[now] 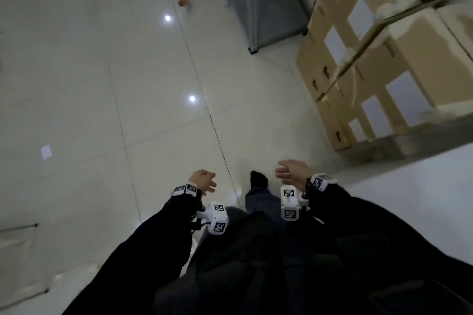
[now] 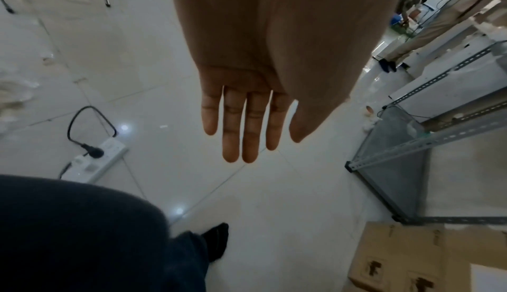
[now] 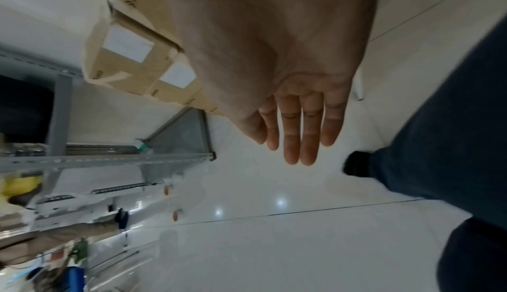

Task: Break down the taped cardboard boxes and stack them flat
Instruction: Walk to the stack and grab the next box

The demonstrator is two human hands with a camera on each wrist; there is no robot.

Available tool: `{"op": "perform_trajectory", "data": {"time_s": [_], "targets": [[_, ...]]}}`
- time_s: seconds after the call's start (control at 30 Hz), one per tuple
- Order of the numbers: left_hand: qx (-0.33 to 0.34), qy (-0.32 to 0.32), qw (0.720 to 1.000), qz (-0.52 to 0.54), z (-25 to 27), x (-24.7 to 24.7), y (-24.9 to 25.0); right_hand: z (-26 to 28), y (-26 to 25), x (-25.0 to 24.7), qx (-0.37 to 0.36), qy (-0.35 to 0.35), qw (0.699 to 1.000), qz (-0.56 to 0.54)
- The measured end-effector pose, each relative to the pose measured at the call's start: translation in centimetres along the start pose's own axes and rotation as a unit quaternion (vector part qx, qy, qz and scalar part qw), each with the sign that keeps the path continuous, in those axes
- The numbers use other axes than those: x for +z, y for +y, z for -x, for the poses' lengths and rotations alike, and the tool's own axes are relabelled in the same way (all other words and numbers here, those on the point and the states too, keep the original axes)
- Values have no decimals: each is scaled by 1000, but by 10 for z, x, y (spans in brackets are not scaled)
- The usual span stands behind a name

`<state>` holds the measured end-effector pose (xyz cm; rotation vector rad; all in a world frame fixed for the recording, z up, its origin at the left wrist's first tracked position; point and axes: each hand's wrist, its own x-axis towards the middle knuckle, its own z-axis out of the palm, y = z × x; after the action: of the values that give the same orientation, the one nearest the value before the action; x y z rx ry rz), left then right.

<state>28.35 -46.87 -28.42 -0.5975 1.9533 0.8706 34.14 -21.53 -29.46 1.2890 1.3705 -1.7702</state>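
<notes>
Several brown taped cardboard boxes [image 1: 384, 59] with white labels stand stacked at the upper right; the stack also shows in the left wrist view as boxes [image 2: 398, 257] and in the right wrist view as boxes [image 3: 131, 54]. My left hand [image 1: 203, 180] hangs low in the middle, fingers straight [image 2: 241, 127], holding nothing. My right hand [image 1: 291, 171] hangs beside it, nearer the boxes, fingers [image 3: 299, 132] straight and empty. Both hands are well apart from the boxes.
A glossy white tiled floor [image 1: 115, 84] spreads ahead. A grey metal shelf rack [image 1: 256, 7] stands left of the boxes. A power strip [image 2: 96, 162] with a black cable lies on the floor. My shoe [image 1: 258, 179] is forward. Another person's legs [image 2: 428, 30] stand farther off.
</notes>
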Motion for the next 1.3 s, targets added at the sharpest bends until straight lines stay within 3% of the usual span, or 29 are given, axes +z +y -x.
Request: {"op": "perform_trajectory", "data": {"time_s": [0.17,0.27,0.43,0.53,0.67,0.77,0.83,0.9,0.97,1.03,1.13,1.3], "targets": [[-35,10,997,-69,-48,-55,65,-20,-87,9,-61,4,998,-16],[-50,-7,993,-104,-88,-75,116,-40,-119,-1,-56,31,997,-30],[-39,-28,992,-120,-145,-86,224,-69,-133,-43,-9,125,986,-111],[9,-32,983,-182,-175,-67,313,-68,-128,-76,20,197,954,-226],[135,-80,948,-278,-179,2,412,-49,-120,-121,23,304,877,-371],[286,-124,906,-285,-150,82,475,-37,-123,-167,22,416,859,-298],[381,-165,862,-289,-129,139,515,-28,-133,-203,17,504,834,-224],[437,-195,825,-302,-103,194,550,-20,-149,-241,-7,566,791,-232],[469,-217,810,-278,-75,247,581,-20,-163,-282,-29,582,761,-286],[482,-218,805,-268,-54,294,604,-29,-174,-323,-36,568,760,-315],[438,-210,808,-333,-48,353,623,-51,-181,-371,-21,530,778,-336],[373,-105,773,-502,-74,403,635,-82,-168,-397,-2,500,793,-348]]}}
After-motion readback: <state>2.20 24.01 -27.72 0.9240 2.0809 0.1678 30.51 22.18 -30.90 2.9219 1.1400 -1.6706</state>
